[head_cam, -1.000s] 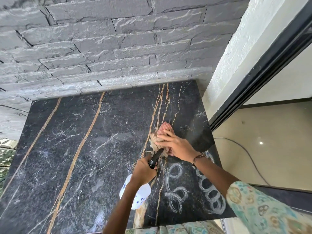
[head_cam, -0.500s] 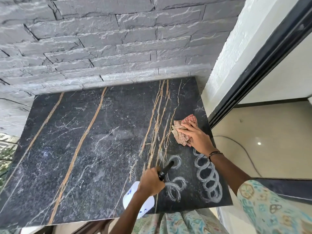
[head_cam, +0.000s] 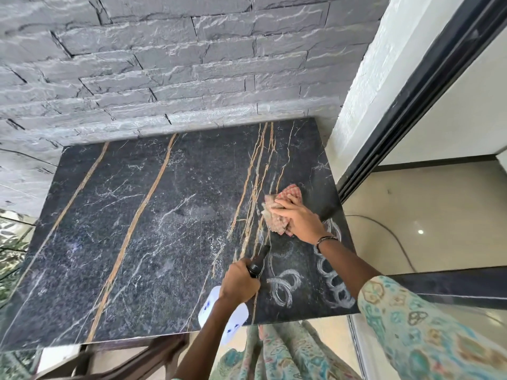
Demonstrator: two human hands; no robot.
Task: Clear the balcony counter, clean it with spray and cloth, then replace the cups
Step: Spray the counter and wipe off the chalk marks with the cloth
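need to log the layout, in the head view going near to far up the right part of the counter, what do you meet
spray bottle → left hand gripping it → right hand pressing the cloth → bare counter → stone wall

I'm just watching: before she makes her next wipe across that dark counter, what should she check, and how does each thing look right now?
1. Cloth under the right hand, flat on the counter: ok.
2. Spray bottle firmly held by the left hand: ok.
3. Counter free of cups in the wiping path: ok, none in view.
4. Foam swirls near the front right corner wiped away: not ok, they remain.
5. Nozzle pointing at the counter, away from the cloth hand: cannot tell.
6. Left part of the counter already cleaned: cannot tell.
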